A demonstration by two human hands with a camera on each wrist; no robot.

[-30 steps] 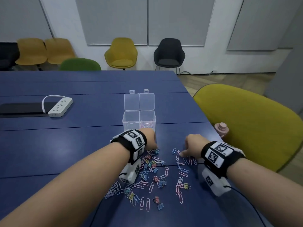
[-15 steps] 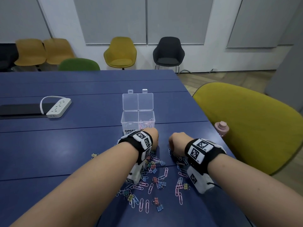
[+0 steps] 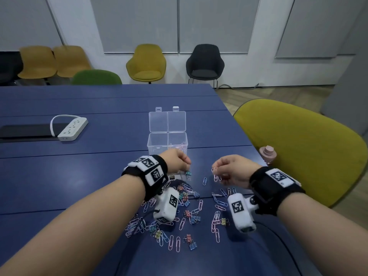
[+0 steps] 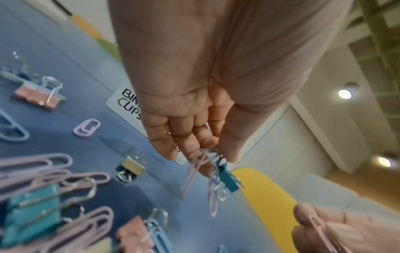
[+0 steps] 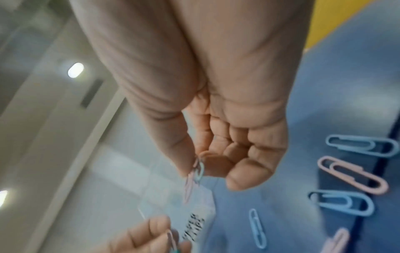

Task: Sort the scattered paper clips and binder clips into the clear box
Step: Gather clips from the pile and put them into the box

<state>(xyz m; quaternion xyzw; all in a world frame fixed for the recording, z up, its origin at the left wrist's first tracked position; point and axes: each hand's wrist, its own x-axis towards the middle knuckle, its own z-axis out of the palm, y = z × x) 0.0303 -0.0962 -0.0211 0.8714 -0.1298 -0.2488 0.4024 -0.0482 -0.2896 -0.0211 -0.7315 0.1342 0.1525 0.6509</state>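
Head view: both hands are up off the bench [image 3: 79,176] now, where a moment ago they were down in the pile. Left hand [image 3: 175,162] fingers pinch a teal binder clip [image 4: 227,179] tangled with paper clips; right hand [image 3: 231,170] fingers pinch pink paper clips [image 3: 216,176]. Clear box [image 3: 159,142] sits just beyond, so drop-off looks next.
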